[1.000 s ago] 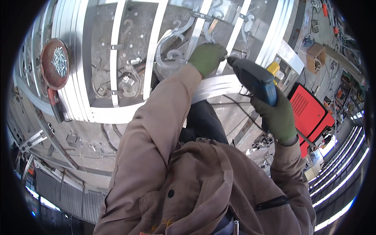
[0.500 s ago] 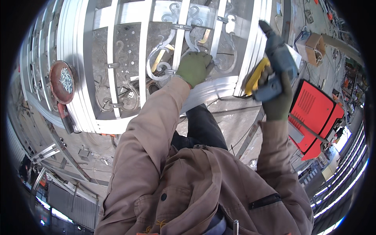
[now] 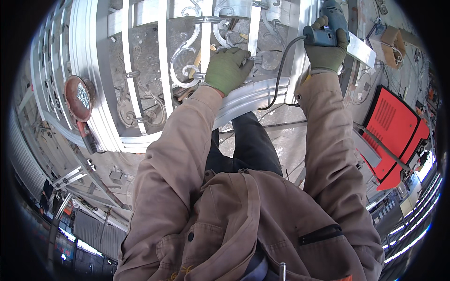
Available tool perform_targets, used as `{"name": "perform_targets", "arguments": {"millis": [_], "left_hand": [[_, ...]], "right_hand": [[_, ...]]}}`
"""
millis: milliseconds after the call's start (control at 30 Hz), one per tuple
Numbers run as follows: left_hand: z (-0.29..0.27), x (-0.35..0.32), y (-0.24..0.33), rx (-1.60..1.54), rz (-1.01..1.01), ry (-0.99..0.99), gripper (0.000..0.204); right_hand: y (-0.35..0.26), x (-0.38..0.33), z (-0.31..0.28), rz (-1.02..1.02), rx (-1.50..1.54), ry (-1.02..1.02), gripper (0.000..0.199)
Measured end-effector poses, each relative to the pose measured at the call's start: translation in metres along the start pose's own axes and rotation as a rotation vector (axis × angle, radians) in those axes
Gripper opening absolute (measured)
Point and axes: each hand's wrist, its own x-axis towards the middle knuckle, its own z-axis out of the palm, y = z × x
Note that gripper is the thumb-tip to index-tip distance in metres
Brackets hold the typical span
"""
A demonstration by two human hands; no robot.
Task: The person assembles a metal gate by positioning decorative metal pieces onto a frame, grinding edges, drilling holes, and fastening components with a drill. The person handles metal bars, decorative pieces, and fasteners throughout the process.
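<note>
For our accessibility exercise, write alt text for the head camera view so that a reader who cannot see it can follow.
Seen from above, a person in a tan jacket presses the gloved left hand on a silvery metal gate with ornamental scrollwork, while the gloved right hand grips a corded blue power tool against its frame. A red machine case sits to the right.

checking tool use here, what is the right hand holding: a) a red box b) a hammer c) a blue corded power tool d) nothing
c: the gloved right hand grips a blue power tool whose black cord loops down, while the left hand rests on the metal gate frame.
</note>
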Motion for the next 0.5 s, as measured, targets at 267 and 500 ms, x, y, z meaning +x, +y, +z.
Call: {"name": "perform_targets", "arguments": {"millis": [267, 500], "left_hand": [[0.02, -0.005, 0.002, -0.109, -0.166, 0.08, 0.03], [0.019, -0.008, 0.013, -0.21, -0.256, 0.126, 0.03]], "right_hand": [[-0.002, 0.008, -0.008, -0.014, -0.067, 0.183, 0.044], [0.007, 0.011, 0.005, -0.112, -0.379, 0.522, 0.03]]}}
